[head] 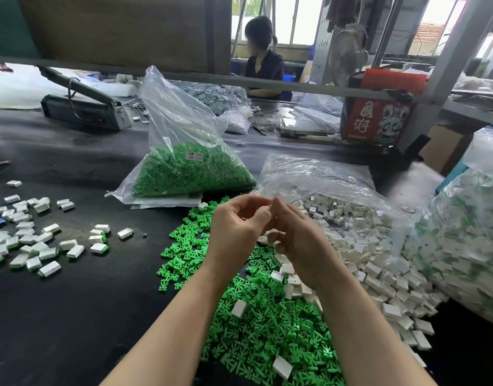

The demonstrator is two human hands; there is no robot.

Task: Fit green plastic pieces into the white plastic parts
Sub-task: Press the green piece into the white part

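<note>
Black worktable [72, 316] strewn with loose green pieces [256, 324] and white parts [379, 263]. Above them, left hand [237, 227] and right hand [298, 235] meet, curled fingertips pinching one small green piece [271, 208].

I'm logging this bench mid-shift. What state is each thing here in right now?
left hand: raised, fingers curled, meeting the right hand
right hand: pinching a green piece
loose green pieces: heaped on the table
loose white parts: spilling from an open bag
bag of green pieces: open, part full
assembled parts: scattered at left
</note>
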